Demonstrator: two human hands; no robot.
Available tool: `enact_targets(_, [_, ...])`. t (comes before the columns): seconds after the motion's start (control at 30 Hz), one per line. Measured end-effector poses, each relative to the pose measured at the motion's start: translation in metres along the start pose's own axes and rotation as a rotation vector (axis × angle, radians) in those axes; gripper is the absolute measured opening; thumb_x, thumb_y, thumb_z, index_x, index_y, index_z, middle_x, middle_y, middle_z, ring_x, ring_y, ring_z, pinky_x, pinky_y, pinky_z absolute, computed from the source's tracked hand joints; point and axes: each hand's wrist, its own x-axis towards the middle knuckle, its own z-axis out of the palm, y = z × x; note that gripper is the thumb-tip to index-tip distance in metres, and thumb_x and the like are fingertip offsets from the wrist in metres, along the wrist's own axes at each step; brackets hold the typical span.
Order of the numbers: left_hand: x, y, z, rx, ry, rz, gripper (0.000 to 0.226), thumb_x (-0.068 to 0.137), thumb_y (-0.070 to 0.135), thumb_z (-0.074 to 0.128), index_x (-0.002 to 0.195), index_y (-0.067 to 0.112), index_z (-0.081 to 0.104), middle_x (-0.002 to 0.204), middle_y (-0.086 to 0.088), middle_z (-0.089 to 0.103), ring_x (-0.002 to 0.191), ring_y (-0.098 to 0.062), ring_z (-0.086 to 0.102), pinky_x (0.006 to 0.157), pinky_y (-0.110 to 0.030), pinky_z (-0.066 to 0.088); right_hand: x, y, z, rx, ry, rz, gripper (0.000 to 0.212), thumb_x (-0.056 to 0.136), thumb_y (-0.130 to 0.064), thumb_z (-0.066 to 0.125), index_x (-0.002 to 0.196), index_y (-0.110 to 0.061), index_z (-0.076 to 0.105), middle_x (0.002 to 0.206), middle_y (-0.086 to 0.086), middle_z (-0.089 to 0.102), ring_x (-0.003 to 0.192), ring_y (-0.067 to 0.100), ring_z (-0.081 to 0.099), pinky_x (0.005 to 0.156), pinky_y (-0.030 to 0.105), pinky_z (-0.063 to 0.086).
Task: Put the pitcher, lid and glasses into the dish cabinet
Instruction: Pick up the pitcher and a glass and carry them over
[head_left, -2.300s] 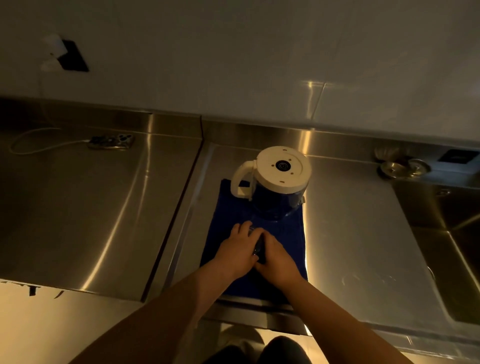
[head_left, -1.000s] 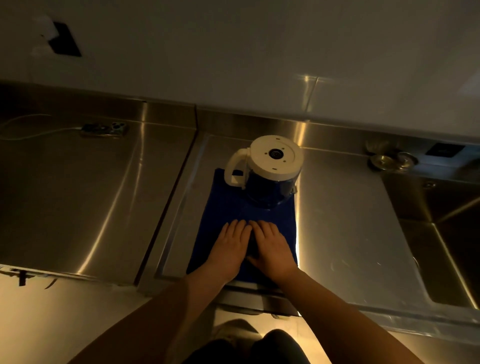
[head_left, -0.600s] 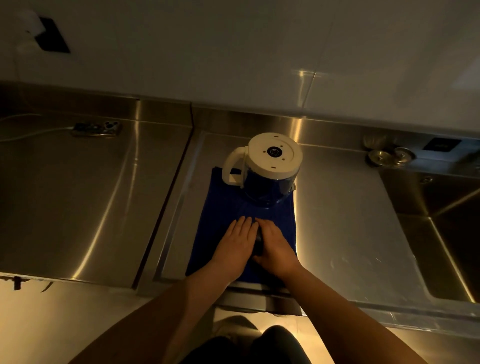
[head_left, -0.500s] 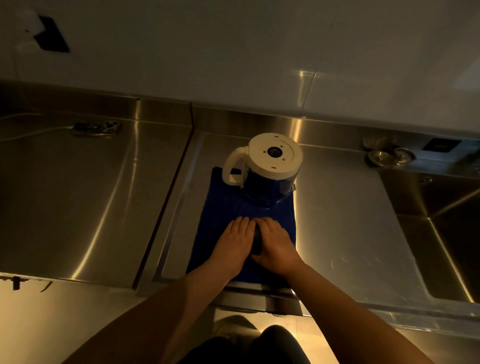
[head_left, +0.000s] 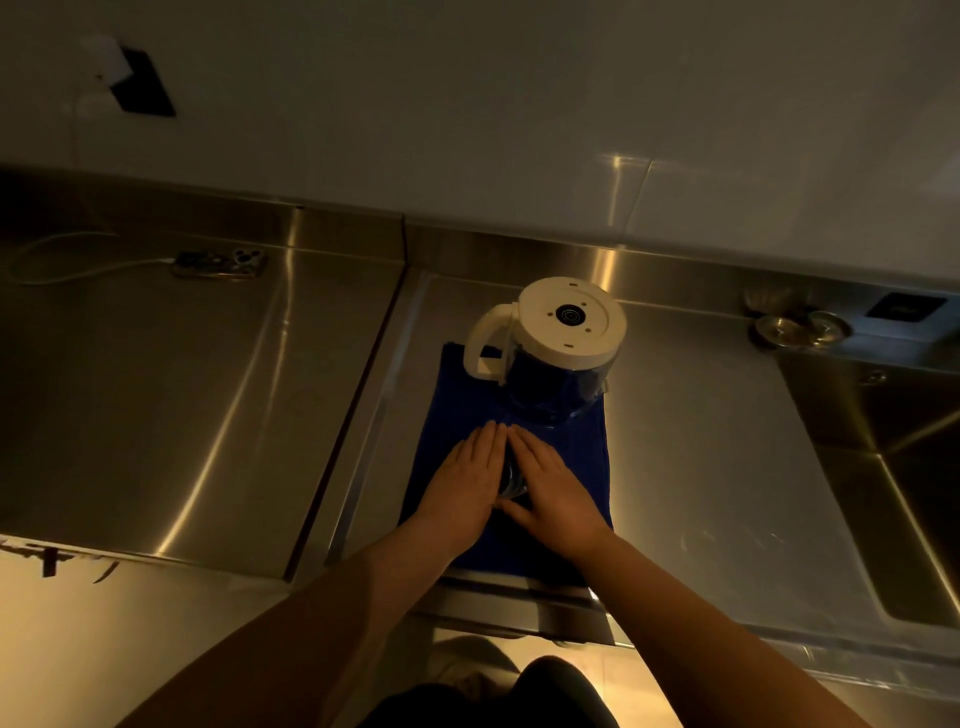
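A clear pitcher (head_left: 558, 379) with a white handle stands upside down on the far end of a blue towel (head_left: 457, 395), its white base on top. Nearer me on the towel, my left hand (head_left: 467, 483) and my right hand (head_left: 556, 488) lie side by side with straight fingers, fingertips touching just short of the pitcher. Between the palms a sliver of clear glass (head_left: 513, 480) shows. Both hands rest against it, and most of it is hidden. I see no lid and no cabinet.
The towel lies on a steel counter (head_left: 701, 441). A sink basin (head_left: 898, 493) opens at the right, with metal strainers (head_left: 800, 327) behind it. A phone on a cable (head_left: 221, 262) lies at the far left. A tiled wall with a socket (head_left: 140, 83) rises behind.
Both hands have stayed at the same spot on the towel. The right hand's fingers, drawn back a moment ago, now stretch forward beside the left's. The pitcher has not moved.
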Motion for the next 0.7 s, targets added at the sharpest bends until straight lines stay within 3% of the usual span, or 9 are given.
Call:
enact_targets(0.17, [0.004, -0.008, 0.004, 0.061, -0.012, 0.035, 0.079, 0.097, 0.041, 0.038, 0.145, 0.006, -0.013, 0.156, -0.012, -0.014, 0.142, -0.027, -0.013, 0.117, -0.038, 0.002, -0.003, -0.003, 0.014, 0.035, 0.025, 0.06, 0.068, 0.094, -0.032, 0.052, 0.148, -0.023, 0.012, 0.153, -0.011, 0.002, 0.138, 0.002, 0.011, 0.107, 0.012, 0.013])
enact_targets(0.3, [0.009, -0.012, 0.004, 0.007, -0.027, 0.07, 0.078, 0.096, 0.041, 0.038, 0.147, 0.009, -0.011, 0.156, -0.011, -0.013, 0.143, -0.026, -0.012, 0.117, -0.037, 0.002, -0.002, -0.002, 0.015, 0.061, 0.032, 0.079, 0.063, 0.095, -0.031, 0.05, 0.148, -0.025, 0.018, 0.157, -0.008, 0.008, 0.139, 0.005, 0.019, 0.106, 0.014, 0.021])
enact_targets(0.5, [0.018, -0.012, -0.005, -0.08, -0.056, 0.076, 0.081, 0.093, 0.033, 0.051, 0.149, 0.012, -0.004, 0.157, -0.01, -0.001, 0.143, -0.028, -0.002, 0.114, -0.037, 0.013, -0.001, 0.001, 0.012, 0.091, 0.034, 0.061, 0.048, 0.093, -0.033, 0.052, 0.139, -0.021, 0.041, 0.156, -0.01, 0.014, 0.131, 0.006, 0.036, 0.098, 0.014, 0.035])
enact_targets(0.7, [0.018, -0.013, -0.002, -0.119, -0.058, 0.074, 0.082, 0.092, 0.031, 0.054, 0.149, 0.012, -0.002, 0.156, -0.01, 0.002, 0.143, -0.029, 0.0, 0.115, -0.038, 0.013, 0.0, 0.001, 0.009, 0.103, 0.017, 0.042, 0.047, 0.094, -0.034, 0.052, 0.137, -0.021, 0.043, 0.156, -0.011, 0.014, 0.129, 0.005, 0.039, 0.096, 0.014, 0.038])
